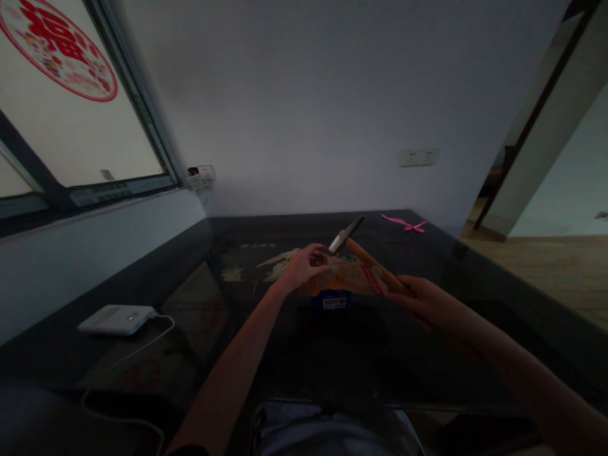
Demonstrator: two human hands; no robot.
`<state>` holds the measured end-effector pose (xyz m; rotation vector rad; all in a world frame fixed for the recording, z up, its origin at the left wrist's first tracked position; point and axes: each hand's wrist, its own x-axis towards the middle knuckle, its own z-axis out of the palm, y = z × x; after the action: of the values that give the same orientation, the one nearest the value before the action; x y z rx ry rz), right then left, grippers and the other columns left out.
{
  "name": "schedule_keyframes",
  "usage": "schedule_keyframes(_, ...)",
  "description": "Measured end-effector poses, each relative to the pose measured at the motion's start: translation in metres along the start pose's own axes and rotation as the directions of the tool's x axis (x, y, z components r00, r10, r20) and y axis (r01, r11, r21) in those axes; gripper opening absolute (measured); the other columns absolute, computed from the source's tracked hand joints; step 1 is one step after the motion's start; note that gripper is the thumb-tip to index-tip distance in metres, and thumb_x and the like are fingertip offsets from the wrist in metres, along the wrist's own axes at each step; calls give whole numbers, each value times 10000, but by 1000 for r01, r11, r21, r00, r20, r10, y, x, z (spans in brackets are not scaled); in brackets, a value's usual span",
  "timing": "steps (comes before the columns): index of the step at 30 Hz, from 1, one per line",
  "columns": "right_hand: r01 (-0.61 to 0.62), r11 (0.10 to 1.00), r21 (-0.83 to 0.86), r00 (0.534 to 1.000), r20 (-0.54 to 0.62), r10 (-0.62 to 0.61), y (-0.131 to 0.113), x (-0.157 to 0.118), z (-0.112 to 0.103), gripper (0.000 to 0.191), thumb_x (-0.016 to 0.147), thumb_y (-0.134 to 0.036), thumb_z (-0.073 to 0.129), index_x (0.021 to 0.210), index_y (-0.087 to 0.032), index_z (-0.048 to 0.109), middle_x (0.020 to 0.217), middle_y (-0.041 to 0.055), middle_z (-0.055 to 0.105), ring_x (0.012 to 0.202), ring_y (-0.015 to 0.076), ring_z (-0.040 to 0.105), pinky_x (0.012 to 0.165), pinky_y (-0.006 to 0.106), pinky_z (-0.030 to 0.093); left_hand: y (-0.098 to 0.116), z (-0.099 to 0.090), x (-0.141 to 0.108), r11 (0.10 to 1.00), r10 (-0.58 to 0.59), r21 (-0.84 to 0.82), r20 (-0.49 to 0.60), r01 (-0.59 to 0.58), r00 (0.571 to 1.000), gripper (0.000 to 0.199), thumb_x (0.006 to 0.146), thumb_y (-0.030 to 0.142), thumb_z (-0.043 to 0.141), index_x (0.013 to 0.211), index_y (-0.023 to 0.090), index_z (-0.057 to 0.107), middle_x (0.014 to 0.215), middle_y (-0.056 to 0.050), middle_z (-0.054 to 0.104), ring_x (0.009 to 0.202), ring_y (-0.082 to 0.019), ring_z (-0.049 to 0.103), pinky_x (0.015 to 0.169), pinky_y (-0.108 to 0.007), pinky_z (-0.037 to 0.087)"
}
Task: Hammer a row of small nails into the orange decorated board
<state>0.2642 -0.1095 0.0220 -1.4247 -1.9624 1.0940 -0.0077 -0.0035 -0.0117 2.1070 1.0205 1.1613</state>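
In the head view my right hand [420,299] is closed round the wooden handle of a hammer [375,261]. The hammer is tilted, and its metal head points up and left, close to the fingers of my left hand. My left hand [304,266] has its fingers curled at the left end of a printed, yellowish packet [351,276]. Whether those fingers pinch something small is too dark to tell. Under the packet stands a blue box [332,300] with a pale label, on the dark table [285,361].
A white power bank [116,320] with a white cable lies on the table's left side. A pink ribbon [406,223] lies at the far right. Wall sockets [420,158] sit above the table's back edge, and a window [80,126] is at the left.
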Motion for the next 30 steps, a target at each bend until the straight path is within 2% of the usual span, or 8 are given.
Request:
schedule_keyframes(3, 24, 976, 214, 996, -84, -7, 14, -1, 12, 389, 776, -515, 548, 966, -183, 475, 485, -96, 411, 309, 54, 353, 296, 175, 296, -1, -14, -4, 1000, 2, 18, 3, -2, 1000, 508, 669, 169, 713, 1139, 160, 518, 1011, -82, 647, 914, -158, 621, 832, -320, 507)
schedule_keyframes(7, 88, 879, 470, 985, -173, -6, 29, 7, 25, 370, 745, -528, 592, 831, -203, 436, 442, -119, 367, 260, 26, 276, 265, 153, 235, -7, -31, -15, 999, -33, 14, -35, 34, 999, 409, 692, 173, 693, 1078, 150, 562, 973, -76, 657, 901, -155, 629, 847, -329, 509)
schedule_keyframes(11, 146, 816, 560, 977, -212, -30, 35, 12, 28, 358, 740, -499, 616, 806, -214, 409, 428, -128, 345, 249, 20, 262, 262, 144, 210, -15, -31, -23, 998, -66, 5, -94, 67, 993, 243, 723, 188, 658, 957, 142, 616, 910, -63, 678, 833, -150, 644, 808, -321, 524)
schedule_keyframes(14, 121, 882, 455, 979, -202, -30, 26, 7, 20, 342, 761, -494, 593, 860, -210, 430, 429, -122, 362, 259, 29, 278, 264, 148, 220, -17, -22, -23, 996, -68, 53, -103, 74, 992, 187, 733, 217, 651, 906, 146, 643, 869, -52, 691, 790, -151, 649, 774, -311, 526)
schedule_keyframes(17, 93, 964, 250, 987, -154, -55, 7, -1, 9, 344, 781, -491, 561, 914, -190, 463, 451, -103, 395, 292, 48, 337, 285, 163, 271, -14, -13, -19, 988, -53, 134, -130, 70, 990, 154, 733, 240, 657, 860, 156, 672, 836, -43, 700, 789, -163, 649, 770, -307, 513)
schedule_keyframes(20, 86, 996, 20, 993, -86, -84, -17, -1, -2, 318, 791, -471, 535, 903, -178, 484, 482, -86, 416, 325, 63, 382, 307, 178, 296, -13, -10, -17, 976, -50, 204, -153, 81, 987, 116, 738, 239, 652, 824, 171, 692, 829, -36, 707, 797, -172, 646, 776, -308, 496)
schedule_keyframes(27, 77, 916, -394, 997, 14, -78, -54, 18, -16, 157, 805, -339, 494, 778, -187, 466, 580, -17, 525, 403, 86, 454, 364, 199, 306, -19, -5, -15, 969, -81, 218, -170, 118, 982, 104, 742, 225, 645, 817, 180, 702, 819, -24, 711, 800, -179, 643, 769, -299, 477)
schedule_keyframes(30, 98, 853, -512, 993, -6, -117, -61, 23, -17, 142, 810, -314, 489, 757, -183, 477, 616, 10, 541, 476, 109, 492, 411, 210, 320, -18, -5, -15, 964, -76, 238, -176, 118, 981, 104, 745, 233, 644, 810, 178, 704, 815, -27, 710, 802, -181, 639, 768, -296, 474)
